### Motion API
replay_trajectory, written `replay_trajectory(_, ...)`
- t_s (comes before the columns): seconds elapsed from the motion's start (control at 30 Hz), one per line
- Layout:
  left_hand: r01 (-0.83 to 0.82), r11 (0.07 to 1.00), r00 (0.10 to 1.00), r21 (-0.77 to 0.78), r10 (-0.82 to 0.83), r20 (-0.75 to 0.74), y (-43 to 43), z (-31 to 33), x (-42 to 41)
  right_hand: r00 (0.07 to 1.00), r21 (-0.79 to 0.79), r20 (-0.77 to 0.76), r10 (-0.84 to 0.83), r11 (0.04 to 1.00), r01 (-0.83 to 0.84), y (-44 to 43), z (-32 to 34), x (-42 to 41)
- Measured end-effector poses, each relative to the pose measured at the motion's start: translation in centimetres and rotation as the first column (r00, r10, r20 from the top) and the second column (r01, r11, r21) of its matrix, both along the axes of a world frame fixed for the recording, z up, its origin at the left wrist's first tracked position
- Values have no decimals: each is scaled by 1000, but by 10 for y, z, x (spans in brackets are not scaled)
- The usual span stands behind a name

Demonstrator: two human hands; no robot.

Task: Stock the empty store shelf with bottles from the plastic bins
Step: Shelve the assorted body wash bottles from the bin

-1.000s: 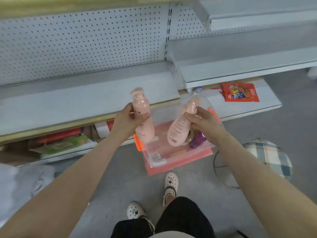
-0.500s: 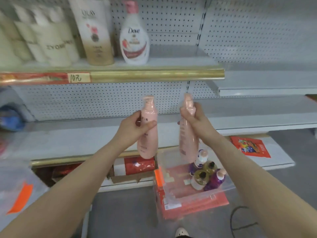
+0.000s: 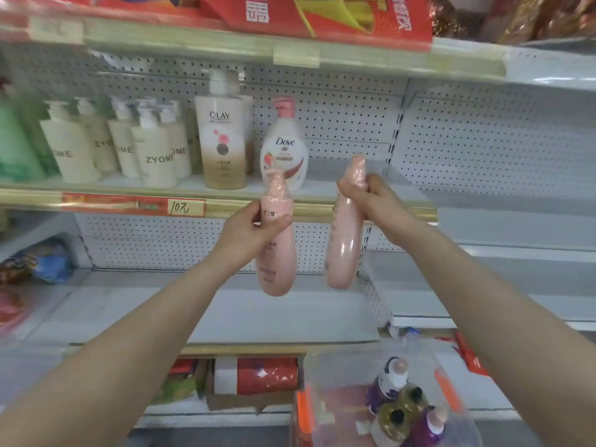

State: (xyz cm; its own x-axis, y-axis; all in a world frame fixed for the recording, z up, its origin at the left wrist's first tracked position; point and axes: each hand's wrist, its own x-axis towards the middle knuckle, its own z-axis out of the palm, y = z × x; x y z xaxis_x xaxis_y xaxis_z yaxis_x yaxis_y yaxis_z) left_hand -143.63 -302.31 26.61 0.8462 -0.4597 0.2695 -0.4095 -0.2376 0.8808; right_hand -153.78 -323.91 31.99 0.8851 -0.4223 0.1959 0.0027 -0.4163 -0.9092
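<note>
I hold two pink pump bottles upright in front of the shelving. My left hand (image 3: 248, 233) grips the left pink bottle (image 3: 277, 256) around its upper body. My right hand (image 3: 371, 198) grips the right pink bottle (image 3: 343, 243) at its neck. Both bottles hang just below and in front of the gold-edged shelf (image 3: 354, 188), whose right part, beside a white Dove bottle (image 3: 285, 150), is bare. Down at the bottom right stands the clear plastic bin (image 3: 325, 382) with several purple and gold-capped bottles (image 3: 400, 401) inside.
Left of the Dove bottle the same shelf carries an Olay bottle (image 3: 222, 140) and several cream ZYOME bottles (image 3: 154, 156). A white shelf (image 3: 242, 311) lies below my hands. Red packages (image 3: 322, 14) fill the top shelf; red boxes (image 3: 258, 375) sit low down.
Both hands have lifted the pink bottles from the bin up to the level of the gold-edged shelf. The view has tilted upward, showing the stocked shelf and the top shelf.
</note>
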Motion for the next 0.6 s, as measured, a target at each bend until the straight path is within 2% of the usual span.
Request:
replay_trajectory(0.17, -61, 998, 998, -24, 61, 18, -25, 26, 19, 995, -92, 96, -12, 996, 21, -27, 36, 55)
replay_trajectory(0.37, -133, 991, 991, -32, 134, 29, -48, 41, 47, 990, -172, 140, -27, 984, 52, -68, 68, 123)
replay_trajectory(0.6, -189, 981, 982, -42, 190, 21, -62, 44, 62, 973, -174, 228, -37, 982, 78, -88, 59, 193)
